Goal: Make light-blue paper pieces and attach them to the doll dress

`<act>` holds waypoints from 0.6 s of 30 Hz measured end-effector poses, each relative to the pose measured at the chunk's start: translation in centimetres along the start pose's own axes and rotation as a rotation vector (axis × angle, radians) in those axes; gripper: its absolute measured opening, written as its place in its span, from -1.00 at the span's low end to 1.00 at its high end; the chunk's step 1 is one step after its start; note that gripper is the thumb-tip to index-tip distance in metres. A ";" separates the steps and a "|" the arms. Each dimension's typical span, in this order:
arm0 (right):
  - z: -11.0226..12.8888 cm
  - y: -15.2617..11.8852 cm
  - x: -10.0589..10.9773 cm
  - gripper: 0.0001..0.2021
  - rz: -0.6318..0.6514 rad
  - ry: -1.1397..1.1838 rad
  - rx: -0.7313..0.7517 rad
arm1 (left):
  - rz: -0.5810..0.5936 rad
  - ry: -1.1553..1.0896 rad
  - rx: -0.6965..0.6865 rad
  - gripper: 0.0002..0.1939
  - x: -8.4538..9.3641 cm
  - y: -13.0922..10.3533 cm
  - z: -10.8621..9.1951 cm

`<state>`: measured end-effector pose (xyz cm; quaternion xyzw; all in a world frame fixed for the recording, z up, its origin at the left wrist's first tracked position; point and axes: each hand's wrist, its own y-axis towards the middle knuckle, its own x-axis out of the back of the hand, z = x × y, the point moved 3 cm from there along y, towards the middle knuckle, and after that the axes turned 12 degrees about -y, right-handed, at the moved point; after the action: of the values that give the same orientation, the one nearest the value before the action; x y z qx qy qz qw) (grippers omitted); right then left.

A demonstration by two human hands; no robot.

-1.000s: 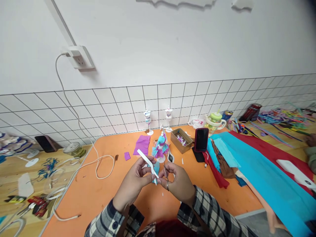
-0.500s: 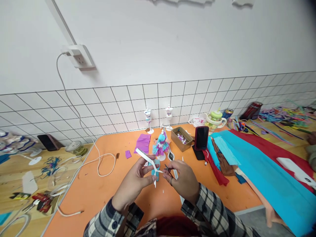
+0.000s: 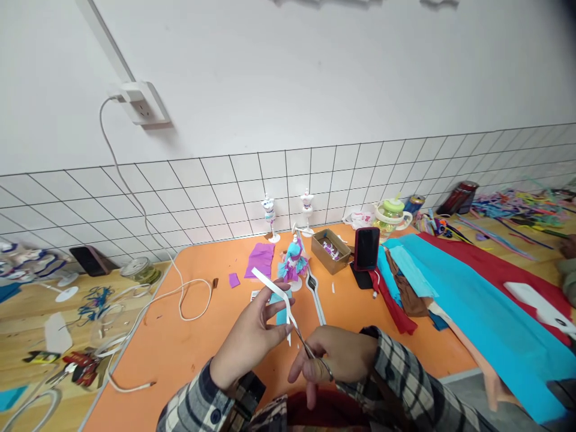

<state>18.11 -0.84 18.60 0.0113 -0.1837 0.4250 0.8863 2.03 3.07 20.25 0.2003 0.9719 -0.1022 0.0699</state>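
Note:
Between the thumb and fingers of my left hand (image 3: 252,329) is a white strip (image 3: 269,281), its long end pointing up and away. My right hand (image 3: 324,355) has its fingers in the handles of small scissors (image 3: 306,349), whose tips touch the lower part of the strip near my left thumb. Under the strip lies a light-blue flat piece (image 3: 282,312), partly hidden by my left hand. Just beyond stands a miniature dress form (image 3: 293,261) in a blue and purple ruffled dress.
Two small dress forms (image 3: 269,211) stand by the tiled wall. Purple fabric (image 3: 260,261), a cardboard box (image 3: 332,252) and a phone (image 3: 366,249) sit on the orange table. Blue fabric (image 3: 477,294) spreads over the right side. A white cable (image 3: 180,288) crosses the left side.
My right hand has moved down and nearer to me, and the scissors now point up at the strip instead of lying folded in the fingers. The strip has shifted slightly right.

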 end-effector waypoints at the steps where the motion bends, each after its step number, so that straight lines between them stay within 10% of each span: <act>1: 0.1 0.2 0.1 -0.50 0.000 -0.003 -0.013 | 0.006 0.018 0.003 -0.42 -0.1 -0.1 -0.1; 18: -1.7 1.8 -1.3 -0.71 -0.318 -0.152 -0.187 | 0.024 0.071 -0.030 -0.36 -1.0 -0.6 0.1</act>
<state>16.48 -0.38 16.35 -0.0101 -0.2845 0.2588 0.9230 2.71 2.15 20.46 0.2143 0.9727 -0.0797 0.0396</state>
